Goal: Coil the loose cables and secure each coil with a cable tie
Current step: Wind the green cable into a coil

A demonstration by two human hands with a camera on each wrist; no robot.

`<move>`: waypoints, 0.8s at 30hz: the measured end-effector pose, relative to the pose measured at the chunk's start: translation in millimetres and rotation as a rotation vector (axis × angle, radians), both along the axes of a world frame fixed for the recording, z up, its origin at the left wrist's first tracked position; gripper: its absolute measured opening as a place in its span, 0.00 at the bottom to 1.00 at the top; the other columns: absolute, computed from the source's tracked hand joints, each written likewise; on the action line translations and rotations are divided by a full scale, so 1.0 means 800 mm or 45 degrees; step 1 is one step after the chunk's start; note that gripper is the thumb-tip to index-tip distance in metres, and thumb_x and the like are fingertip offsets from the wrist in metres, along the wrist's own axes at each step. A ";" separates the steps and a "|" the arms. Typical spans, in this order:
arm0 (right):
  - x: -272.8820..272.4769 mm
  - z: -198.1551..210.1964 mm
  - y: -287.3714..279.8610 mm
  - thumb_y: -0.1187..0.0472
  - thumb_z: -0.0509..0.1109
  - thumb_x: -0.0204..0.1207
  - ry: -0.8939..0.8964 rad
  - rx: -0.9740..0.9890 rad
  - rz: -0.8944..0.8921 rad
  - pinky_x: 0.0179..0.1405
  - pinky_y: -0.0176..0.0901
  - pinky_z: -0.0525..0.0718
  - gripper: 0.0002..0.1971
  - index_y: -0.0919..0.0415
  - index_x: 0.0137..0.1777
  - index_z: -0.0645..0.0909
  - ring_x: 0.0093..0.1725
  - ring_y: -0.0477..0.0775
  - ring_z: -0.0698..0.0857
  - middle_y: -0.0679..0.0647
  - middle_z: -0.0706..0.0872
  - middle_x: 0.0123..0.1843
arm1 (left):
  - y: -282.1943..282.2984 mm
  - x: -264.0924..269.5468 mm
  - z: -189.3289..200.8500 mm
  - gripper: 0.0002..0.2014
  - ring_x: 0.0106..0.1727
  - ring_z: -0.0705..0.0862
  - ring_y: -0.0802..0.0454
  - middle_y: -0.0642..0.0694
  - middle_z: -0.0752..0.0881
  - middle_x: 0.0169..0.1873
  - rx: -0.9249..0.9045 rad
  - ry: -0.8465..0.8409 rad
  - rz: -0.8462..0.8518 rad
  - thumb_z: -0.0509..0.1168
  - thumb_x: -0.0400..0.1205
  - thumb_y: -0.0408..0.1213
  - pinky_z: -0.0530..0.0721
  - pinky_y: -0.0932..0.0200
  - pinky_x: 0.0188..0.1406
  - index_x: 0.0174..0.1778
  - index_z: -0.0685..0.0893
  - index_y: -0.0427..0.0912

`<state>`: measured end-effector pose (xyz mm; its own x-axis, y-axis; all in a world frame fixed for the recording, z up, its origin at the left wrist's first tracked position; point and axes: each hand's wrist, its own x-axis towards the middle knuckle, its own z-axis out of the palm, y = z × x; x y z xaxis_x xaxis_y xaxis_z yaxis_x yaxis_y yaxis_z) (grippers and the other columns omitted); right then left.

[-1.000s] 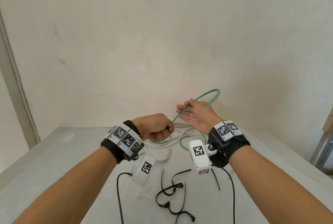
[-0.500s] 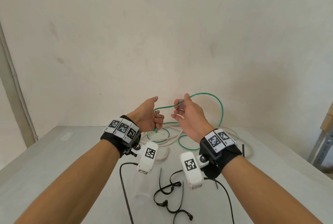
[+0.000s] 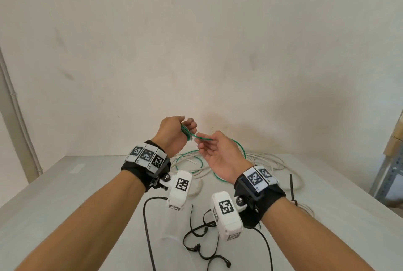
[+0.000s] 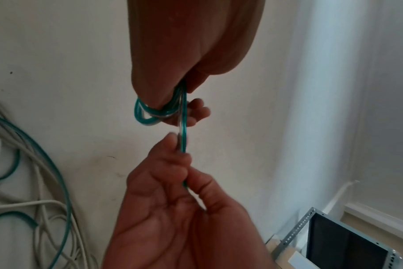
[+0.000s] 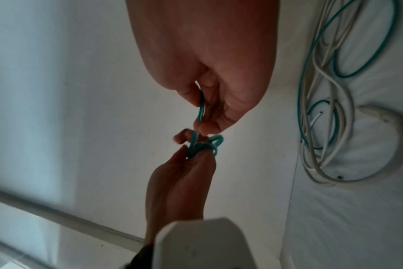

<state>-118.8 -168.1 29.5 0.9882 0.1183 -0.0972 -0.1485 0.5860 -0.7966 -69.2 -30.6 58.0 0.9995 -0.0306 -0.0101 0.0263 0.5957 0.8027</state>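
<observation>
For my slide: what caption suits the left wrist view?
Left hand holds green cable coil; right hand feeds it.

My left hand (image 3: 174, 131) has lifted off the table (image 3: 65, 194) and now sits higher, toward twelve o'clock, with several small turns of the green cable (image 3: 238, 147) wound tightly around its fingers (image 4: 197, 112). A second ago it was a low fist near the white cables (image 3: 270, 161). My right hand (image 3: 220, 157) has moved in from two o'clock to just beside the left, and now pinches the cable. The big green loop that arched in the air at one o'clock has shrunk; only a short, taut stretch runs between my hands, with less slack trailing down to the table.
</observation>
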 end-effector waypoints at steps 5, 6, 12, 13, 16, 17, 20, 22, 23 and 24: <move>0.006 -0.010 -0.006 0.69 0.65 0.87 0.065 0.007 0.046 0.24 0.33 0.81 0.07 0.72 0.52 0.84 0.26 0.47 0.81 0.57 0.86 0.35 | 0.005 -0.001 0.008 0.15 0.19 0.63 0.56 0.52 0.64 0.25 -0.109 -0.057 -0.032 0.50 0.92 0.30 0.71 0.60 0.29 0.39 0.64 0.46; 0.006 -0.009 -0.006 0.68 0.65 0.87 0.092 -0.031 0.074 0.21 0.33 0.78 0.08 0.71 0.51 0.84 0.24 0.46 0.79 0.56 0.86 0.33 | 0.005 -0.002 0.008 0.15 0.20 0.62 0.56 0.52 0.63 0.25 -0.104 -0.076 -0.044 0.50 0.92 0.31 0.69 0.60 0.29 0.38 0.64 0.47; -0.007 0.004 -0.013 0.47 0.71 0.85 -0.036 -1.051 0.052 0.17 0.34 0.63 0.18 0.58 0.38 0.78 0.19 0.44 0.70 0.48 0.77 0.26 | 0.008 -0.006 0.013 0.16 0.22 0.60 0.54 0.51 0.62 0.24 0.138 -0.253 -0.038 0.52 0.92 0.33 0.65 0.58 0.28 0.36 0.64 0.46; -0.009 0.005 -0.012 0.43 0.71 0.85 -0.165 -1.240 -0.052 0.21 0.37 0.70 0.19 0.58 0.40 0.79 0.24 0.47 0.75 0.48 0.79 0.29 | 0.008 -0.008 0.015 0.17 0.22 0.60 0.54 0.51 0.62 0.25 0.182 -0.276 -0.044 0.52 0.92 0.33 0.66 0.58 0.28 0.36 0.64 0.46; -0.007 0.007 -0.007 0.38 0.61 0.88 -0.489 -1.466 -0.116 0.56 0.51 0.84 0.22 0.55 0.56 0.87 0.51 0.52 0.85 0.48 0.87 0.49 | 0.003 -0.013 0.016 0.18 0.23 0.60 0.53 0.50 0.62 0.26 0.247 -0.323 -0.078 0.52 0.92 0.33 0.67 0.59 0.27 0.34 0.64 0.45; -0.008 0.008 -0.004 0.39 0.58 0.90 -0.521 -1.421 -0.029 0.63 0.52 0.82 0.22 0.53 0.57 0.89 0.56 0.52 0.85 0.49 0.89 0.55 | 0.001 -0.015 0.017 0.18 0.24 0.60 0.53 0.50 0.61 0.26 0.247 -0.330 -0.091 0.52 0.92 0.33 0.68 0.59 0.26 0.34 0.64 0.45; -0.009 0.010 0.000 0.47 0.62 0.91 -0.405 -0.948 0.199 0.64 0.51 0.81 0.19 0.56 0.48 0.89 0.53 0.53 0.90 0.53 0.93 0.51 | -0.002 -0.018 0.020 0.18 0.24 0.59 0.53 0.50 0.62 0.27 0.229 -0.327 -0.107 0.52 0.92 0.34 0.69 0.60 0.26 0.34 0.64 0.46; -0.011 0.010 -0.002 0.52 0.66 0.90 -0.299 -0.546 0.325 0.62 0.56 0.85 0.13 0.60 0.49 0.86 0.46 0.56 0.91 0.56 0.89 0.43 | 0.001 -0.018 0.021 0.17 0.25 0.60 0.53 0.50 0.62 0.27 0.201 -0.322 -0.109 0.52 0.92 0.34 0.68 0.59 0.29 0.35 0.65 0.46; -0.012 0.009 -0.004 0.53 0.68 0.89 -0.278 -0.425 0.359 0.59 0.56 0.87 0.12 0.61 0.50 0.85 0.41 0.55 0.89 0.55 0.86 0.40 | 0.002 -0.017 0.022 0.16 0.25 0.60 0.53 0.50 0.62 0.28 0.179 -0.316 -0.115 0.53 0.92 0.34 0.68 0.58 0.31 0.36 0.66 0.45; -0.013 0.008 -0.006 0.54 0.69 0.89 -0.290 -0.396 0.376 0.53 0.53 0.89 0.11 0.61 0.51 0.85 0.37 0.53 0.86 0.55 0.83 0.39 | 0.004 -0.016 0.022 0.16 0.25 0.61 0.52 0.50 0.62 0.28 0.162 -0.306 -0.122 0.53 0.92 0.34 0.68 0.57 0.32 0.37 0.66 0.45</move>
